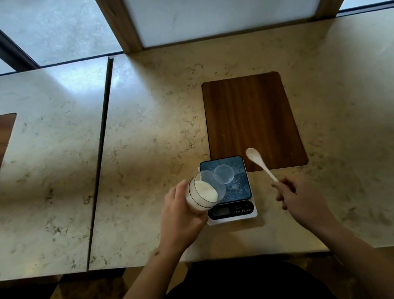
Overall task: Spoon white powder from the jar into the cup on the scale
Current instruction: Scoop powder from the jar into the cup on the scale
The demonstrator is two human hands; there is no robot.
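- Left hand wraps round the lower body of the jar, fingers closed on it, and holds it tilted with the open mouth leaning toward the scale
- White powder lies banked against the low side of the tilted jar, well short of the rim; the jar hangs just above the left edge of the scale
- Clear and smooth, the jar looks likely to be slippery, so a full wrap round the body, as here, seems the sound hold; loose powder would probably shift and spill if the tilt grows
- On the scale's dark platform stands the cup, a small clear one that looks light and easy to nudge; whether any powder is in it cannot be made out
- The scale's display is too dim and small to read
- Pale and slim, the spoon points up and left, its bowl over the edge of the wooden inlay in the marble counter; the bowl seems empty, though that is hard to tell
- Right hand pinches the spoon by the end of its handle, fingers closed on it; such a light, stiff tool is probably steadier held a little nearer the bowl
- Both forearms are cut off at the bottom of the view, and the jar's base is hidden in the left palm
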